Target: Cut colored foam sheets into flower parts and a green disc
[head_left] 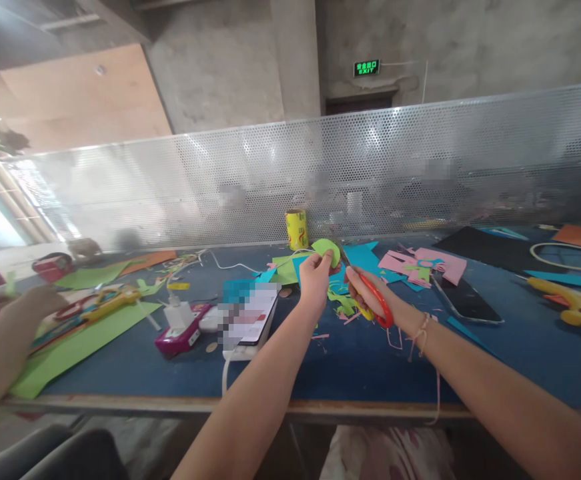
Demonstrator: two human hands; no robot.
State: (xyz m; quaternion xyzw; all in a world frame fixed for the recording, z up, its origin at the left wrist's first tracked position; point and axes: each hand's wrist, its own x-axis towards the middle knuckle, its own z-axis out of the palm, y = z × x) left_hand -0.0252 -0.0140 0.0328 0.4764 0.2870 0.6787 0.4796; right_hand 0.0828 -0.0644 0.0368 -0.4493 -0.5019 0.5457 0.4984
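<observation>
A rounded piece of light green paper (326,249) is pinched in my left hand (317,275). My right hand (365,291) is closed around scissors (382,308) with red and yellow handles, and their blades are at the paper's right edge. Beneath and behind my hands lie blue paper (363,255) and green scraps (344,305). To the right, cut pink paper (443,264) rests beside a dark phone (466,301).
A yellow roll (297,230) stands near the perforated metal divider (250,187). At left are a lit phone (255,317), a magenta power strip (183,333) and another person's arm (10,340). A yellow glue gun (570,301) lies at far right.
</observation>
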